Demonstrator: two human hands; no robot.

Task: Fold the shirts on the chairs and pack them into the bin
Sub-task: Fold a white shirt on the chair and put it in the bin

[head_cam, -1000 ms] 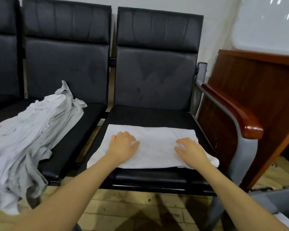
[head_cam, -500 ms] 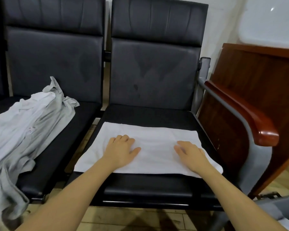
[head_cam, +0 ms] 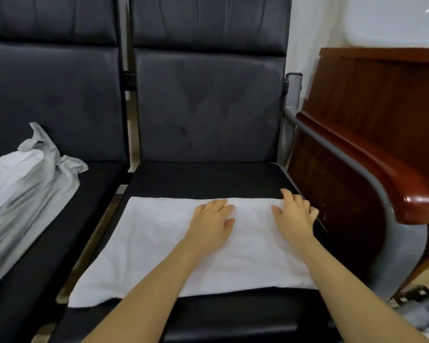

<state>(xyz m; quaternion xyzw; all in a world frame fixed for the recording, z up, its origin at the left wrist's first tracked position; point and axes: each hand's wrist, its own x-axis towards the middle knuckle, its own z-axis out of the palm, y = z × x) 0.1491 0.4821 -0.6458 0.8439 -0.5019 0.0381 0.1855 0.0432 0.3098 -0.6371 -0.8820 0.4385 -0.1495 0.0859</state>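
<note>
Head view | white shirt (head_cam: 159,248) – flat folded rectangle on black seat (head_cam: 208,179) | left hand (head_cam: 212,225), right hand (head_cam: 294,216) – fingers spread, pressing its far edge

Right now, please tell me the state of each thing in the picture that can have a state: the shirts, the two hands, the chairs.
White shirt: folded flat into a rectangle, lying on the right chair seat.
Grey shirts: unfolded, crumpled in a heap on the left chair.
Left hand: open, palm down, resting on the white shirt.
Right hand: open, fingers spread, resting on the white shirt's far right corner.
Right chair: seat partly covered by the shirt.
</note>
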